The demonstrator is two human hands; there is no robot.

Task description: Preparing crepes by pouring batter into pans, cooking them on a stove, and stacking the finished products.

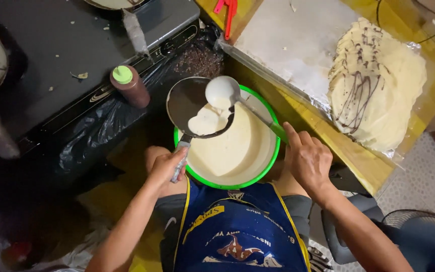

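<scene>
Two bare hands work over a green-rimmed bowl of pale batter that sits in front of the person's blue apron. The left hand is closed around the handle of a small dark pan, holding it tilted above the bowl's far-left edge, with a pool of batter lying in the pan's lower right part. The right hand grips the green handle of a ladle, forefinger stretched along it; the ladle's round white cup hangs over the pan, tipped so batter runs from it onto the pan's surface. Just left of the pan stands a brown squeeze bottle with a light green cap, on black plastic sheeting beside a dark stove top. To the right, on a yellow wooden table, a foil-lined tray holds a stack of thin pale crepes streaked with dark chocolate lines.
</scene>
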